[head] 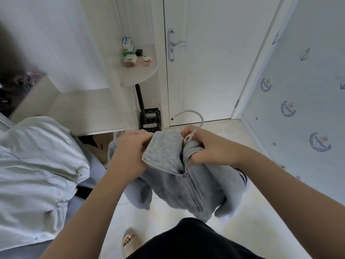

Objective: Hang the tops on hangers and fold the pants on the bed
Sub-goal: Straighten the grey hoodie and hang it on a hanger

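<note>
A grey fleece zip-up top (pixel 188 186) hangs in front of me above the floor. My left hand (pixel 128 154) grips its left collar flap. My right hand (pixel 205 148) grips the right side of the neck together with the base of a white hanger; the hanger's hook (pixel 194 116) sticks up above my fingers. The rest of the hanger is hidden inside the top. A pale blue garment (pixel 37 174) lies spread on the bed at the left.
A white closed door (pixel 209 62) stands ahead. Left of it is a white cabinet with a rounded shelf (pixel 138 75) carrying small items. A black box (pixel 150 120) with a pole sits on the floor. Wallpapered wall at right. My sandalled foot (pixel 128 242) is below.
</note>
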